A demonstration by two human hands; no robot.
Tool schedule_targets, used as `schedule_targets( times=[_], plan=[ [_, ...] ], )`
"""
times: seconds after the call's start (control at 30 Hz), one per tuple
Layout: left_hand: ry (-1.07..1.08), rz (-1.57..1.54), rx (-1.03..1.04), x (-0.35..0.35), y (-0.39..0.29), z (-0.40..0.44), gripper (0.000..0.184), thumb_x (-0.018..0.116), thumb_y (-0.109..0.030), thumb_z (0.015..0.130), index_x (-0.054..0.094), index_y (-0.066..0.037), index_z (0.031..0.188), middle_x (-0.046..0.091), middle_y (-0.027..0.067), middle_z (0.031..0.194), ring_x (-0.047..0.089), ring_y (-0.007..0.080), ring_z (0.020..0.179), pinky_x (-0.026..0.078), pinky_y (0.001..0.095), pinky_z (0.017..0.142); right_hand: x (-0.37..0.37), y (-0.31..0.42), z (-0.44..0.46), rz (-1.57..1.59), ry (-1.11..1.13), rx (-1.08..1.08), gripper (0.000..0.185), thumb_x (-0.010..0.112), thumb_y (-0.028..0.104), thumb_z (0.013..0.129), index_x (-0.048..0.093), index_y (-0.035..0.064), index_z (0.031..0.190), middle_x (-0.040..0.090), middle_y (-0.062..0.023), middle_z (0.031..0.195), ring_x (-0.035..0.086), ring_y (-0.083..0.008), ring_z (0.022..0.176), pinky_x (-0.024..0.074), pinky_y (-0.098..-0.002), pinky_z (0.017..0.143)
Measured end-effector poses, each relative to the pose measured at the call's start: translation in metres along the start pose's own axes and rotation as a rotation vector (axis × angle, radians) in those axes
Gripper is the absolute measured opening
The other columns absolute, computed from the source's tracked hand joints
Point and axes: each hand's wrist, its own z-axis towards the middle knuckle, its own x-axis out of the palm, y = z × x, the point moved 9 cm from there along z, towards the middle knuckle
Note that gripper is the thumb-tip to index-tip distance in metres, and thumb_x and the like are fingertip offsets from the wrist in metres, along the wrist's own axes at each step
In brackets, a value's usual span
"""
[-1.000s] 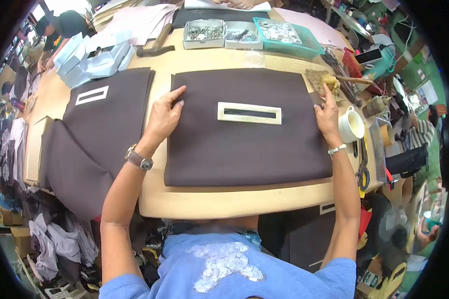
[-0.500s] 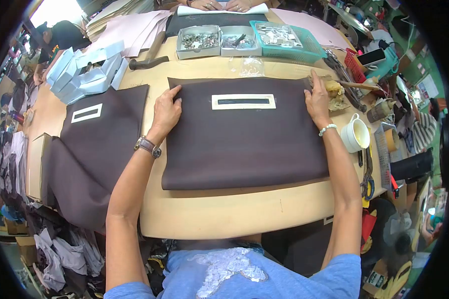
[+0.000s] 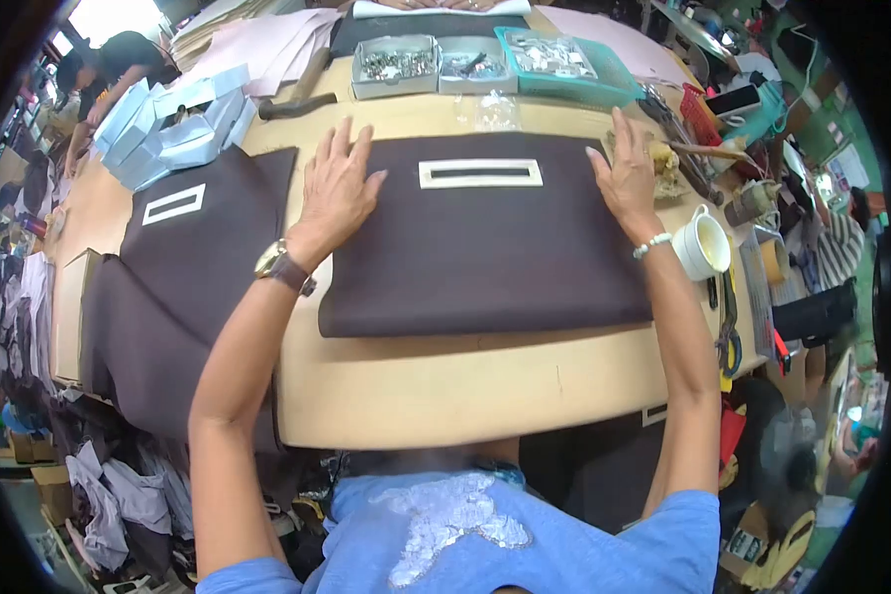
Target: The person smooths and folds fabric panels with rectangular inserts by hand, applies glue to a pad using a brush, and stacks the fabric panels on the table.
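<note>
A folded dark brown panel (image 3: 485, 252), looking like leather or leatherette, lies on the wooden table before me. Near its far edge sits a cream rectangular frame (image 3: 426, 174) around a narrow dark slot. My left hand (image 3: 339, 193) is over the panel's left edge, palm down with fingers spread. At the right edge my right hand (image 3: 626, 178) has its fingers stretched out, thumb over the panel. Neither hand grips anything. A second brown panel (image 3: 218, 262) with a similar pale frame (image 3: 174, 205) lies to the left, drooping over the table's front edge.
Along the back are a hammer (image 3: 297, 107), two boxes of small metal parts (image 3: 396, 65) and a turquoise basket (image 3: 609, 84). Pale blue boxes (image 3: 173, 134) stand at left. A white cup (image 3: 701, 246) and scissors (image 3: 729, 332) are at right. Another person's hands show at the top.
My left hand has let go of the panel's far left corner and spread its fingers flat. My right fingers have straightened. The panel sits slightly farther from me, and the view has shifted a little.
</note>
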Motion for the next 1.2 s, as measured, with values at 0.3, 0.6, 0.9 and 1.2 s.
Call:
schedule_targets(
  times=[0.3, 0.6, 0.9, 1.2],
  plan=[
    [0.405, -0.208, 0.47, 0.001, -0.139, -0.162, 0.068, 0.045, -0.043, 0.09, 0.034, 0.006, 0.136, 0.03, 0.0203, 0.144, 0.027, 0.0325, 0.135, 0.025, 0.0517, 0.106, -0.06, 0.203, -0.173, 0.449, 0.614, -0.061, 0.066, 0.042, 0.047, 0.091, 0.034, 0.001, 0.138, 0.041, -0.016, 0.138, 0.038, -0.0346, 0.128, 0.0178, -0.062, 0.103],
    [0.512, -0.164, 0.266, -0.002, -0.098, -0.201, 0.072, 0.051, -0.04, 0.088, 0.027, 0.004, 0.139, 0.026, 0.0225, 0.146, 0.022, 0.0337, 0.137, 0.016, 0.0468, 0.111, -0.085, 0.13, -0.209, 0.23, 0.591, 0.197, 0.065, 0.041, 0.039, 0.094, 0.019, 0.0049, 0.145, 0.031, -0.0119, 0.146, 0.037, -0.03, 0.131, 0.0074, -0.0651, 0.104],
    [0.292, -0.098, 0.249, -0.024, -0.093, -0.214, 0.042, 0.059, -0.019, 0.085, 0.052, 0.001, 0.122, 0.051, 0.0168, 0.128, 0.046, 0.0314, 0.119, 0.029, 0.0514, 0.103, -0.127, -0.035, -0.224, 0.035, 0.194, 0.667, 0.067, 0.048, 0.03, 0.093, 0.014, 0.0041, 0.145, 0.042, -0.0167, 0.137, 0.049, -0.0286, 0.12, 0.0128, -0.0639, 0.104],
    [0.137, -0.174, 0.361, -0.047, -0.107, -0.21, 0.032, 0.062, 0.004, 0.072, 0.063, -0.002, 0.103, 0.064, 0.0084, 0.093, 0.06, 0.0228, 0.084, 0.04, 0.0461, 0.093, -0.141, -0.033, -0.217, 0.101, 0.2, 0.919, 0.065, 0.066, 0.005, 0.078, 0.033, -0.0004, 0.134, 0.059, -0.0145, 0.102, 0.06, -0.0218, 0.088, 0.0459, -0.0354, 0.083]
  ],
)
